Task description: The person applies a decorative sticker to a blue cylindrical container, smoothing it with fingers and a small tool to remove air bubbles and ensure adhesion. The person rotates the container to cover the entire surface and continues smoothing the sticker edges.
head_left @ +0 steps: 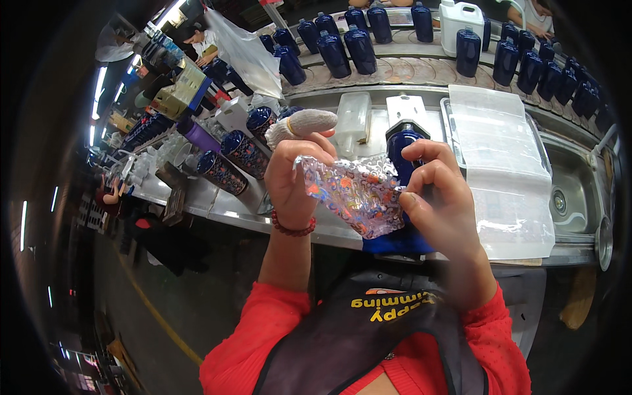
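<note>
The left hand (294,166) grips the left edge of a clear patterned film (355,194), and the right hand (442,191) pinches its right edge. The film spans between them, partly hiding a blue bottle (399,148) beside white sheets (501,164).

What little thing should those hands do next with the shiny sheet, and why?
Perhaps bring the patterned film toward the blue bottle behind it: the left hand and right hand hold its opposite sides, and the decorated bottles at left show similar patterns.
</note>
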Available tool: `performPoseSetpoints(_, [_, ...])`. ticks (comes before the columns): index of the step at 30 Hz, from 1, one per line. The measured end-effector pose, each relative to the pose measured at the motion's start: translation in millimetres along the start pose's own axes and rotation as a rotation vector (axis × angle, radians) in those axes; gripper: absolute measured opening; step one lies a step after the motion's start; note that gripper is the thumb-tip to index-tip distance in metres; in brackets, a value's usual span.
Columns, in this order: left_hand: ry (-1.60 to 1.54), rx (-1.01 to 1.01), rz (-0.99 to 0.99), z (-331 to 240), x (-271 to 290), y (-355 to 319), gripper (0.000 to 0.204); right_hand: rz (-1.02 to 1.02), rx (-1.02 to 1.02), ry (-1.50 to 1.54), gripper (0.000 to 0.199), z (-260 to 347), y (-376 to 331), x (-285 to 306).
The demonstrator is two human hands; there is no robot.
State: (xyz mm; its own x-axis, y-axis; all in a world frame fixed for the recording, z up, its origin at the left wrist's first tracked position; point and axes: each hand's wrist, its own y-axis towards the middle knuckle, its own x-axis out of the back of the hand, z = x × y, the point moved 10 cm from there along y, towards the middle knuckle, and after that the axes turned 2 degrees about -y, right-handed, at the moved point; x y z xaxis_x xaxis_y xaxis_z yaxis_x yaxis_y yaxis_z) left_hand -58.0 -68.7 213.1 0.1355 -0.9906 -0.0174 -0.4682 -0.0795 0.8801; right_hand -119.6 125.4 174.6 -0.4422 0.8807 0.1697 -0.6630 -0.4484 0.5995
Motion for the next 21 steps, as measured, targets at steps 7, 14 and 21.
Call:
performPoseSetpoints(7, [0.028,0.032,0.040,5.1,0.7,-5.7,0.022,0.024,-0.005,0.030,0.019,0.0,-5.1,8.2])
performPoseSetpoints(14, [0.001,-0.029,0.080,5.9,-3.1,-7.2,0.030,-0.001,0.155,-0.057,0.014,11.7,-7.0,17.6])
performPoseSetpoints(21, [0.076,0.039,0.107,11.4,-7.8,-14.0,0.037,-0.011,0.193,-0.057,0.014,14.0,-9.5,24.5])
